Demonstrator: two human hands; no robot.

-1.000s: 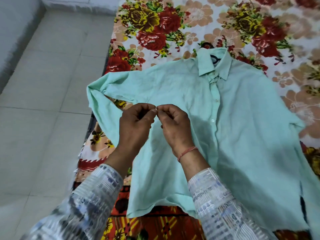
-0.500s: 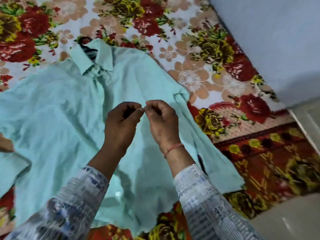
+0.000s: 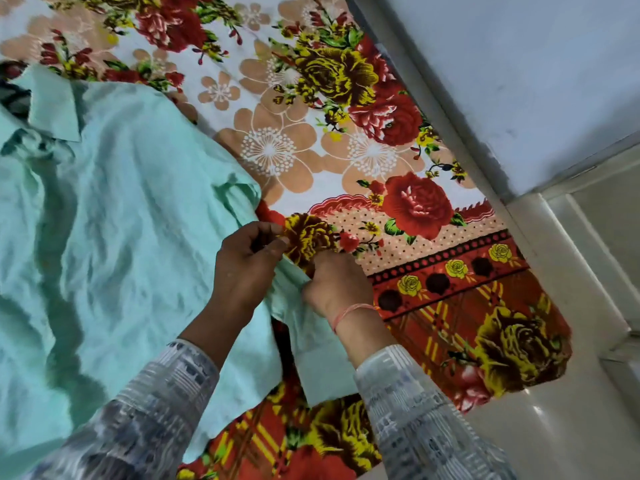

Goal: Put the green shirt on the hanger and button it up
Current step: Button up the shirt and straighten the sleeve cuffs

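The light green shirt (image 3: 114, 220) lies spread on a flowered bedspread, its collar (image 3: 52, 102) at the upper left. A dark bit of hanger (image 3: 12, 98) shows inside the collar; the rest of it is hidden. My left hand (image 3: 247, 261) pinches the shirt's right sleeve near its end. My right hand (image 3: 337, 284) grips the same sleeve fabric just below and to the right. Both hands sit close together at the shirt's right edge. A red thread circles my right wrist.
The flowered bedspread (image 3: 363, 150) covers the bed up to its right edge. A pale wall (image 3: 519, 64) rises to the right, and a light tiled floor (image 3: 571, 427) lies at the lower right. Patterned sleeves cover both my forearms.
The view has swung to the right, from the shirt's left side to its right side. My hands have moved from the shirt's front to the right sleeve and taken hold of it.
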